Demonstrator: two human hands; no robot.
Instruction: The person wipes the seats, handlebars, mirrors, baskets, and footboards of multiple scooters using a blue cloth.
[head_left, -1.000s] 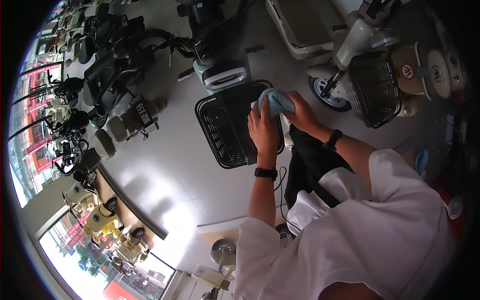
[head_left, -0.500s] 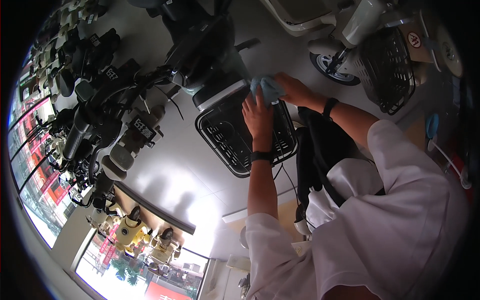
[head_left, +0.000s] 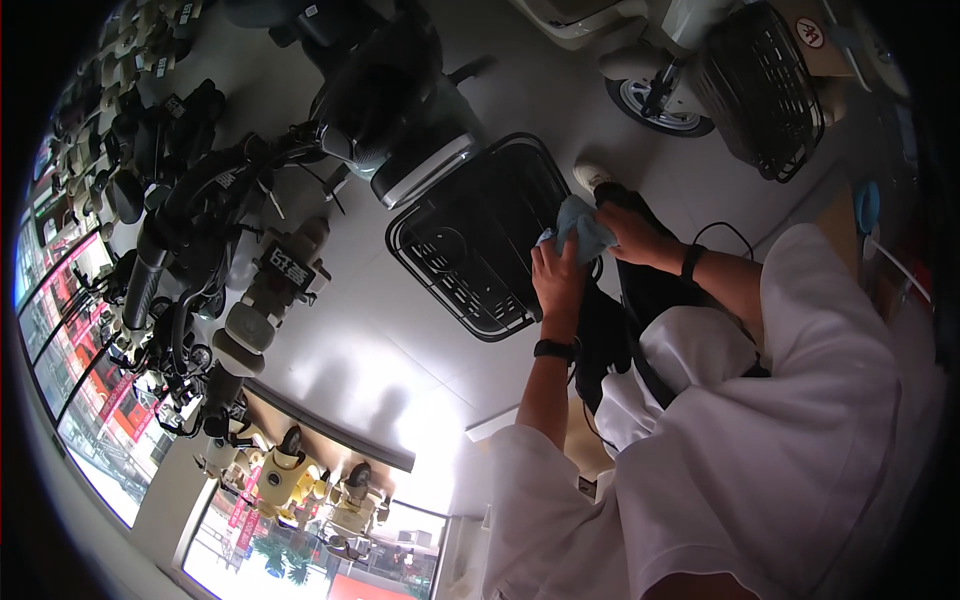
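A light blue cloth [head_left: 581, 229] is bunched between my two hands at the right rim of a black basket [head_left: 470, 235]. My left hand [head_left: 560, 278] presses its fingers into the cloth from the near side. From the right, my right hand [head_left: 632, 236] grips the cloth with bent fingers. The basket has slots in its floor and sits on the front of a dark scooter [head_left: 385, 100], beside a pale silver strip [head_left: 428, 172]. The cloth and my hands hide part of the basket's rim.
To the left stand scooter handlebars [head_left: 150, 265] and several more scooters. Another scooter's slotted basket [head_left: 765, 90] and wheel [head_left: 655, 105] are at the upper right. My shoe [head_left: 592, 176] is on the grey floor beyond my hands. Yellow scooters [head_left: 283, 478] stand near the window at the lower left.
Both hands and the cloth have moved right and nearer, from the basket's far edge by the silver strip to its right rim. More of the basket now shows. The head view has shifted slightly.
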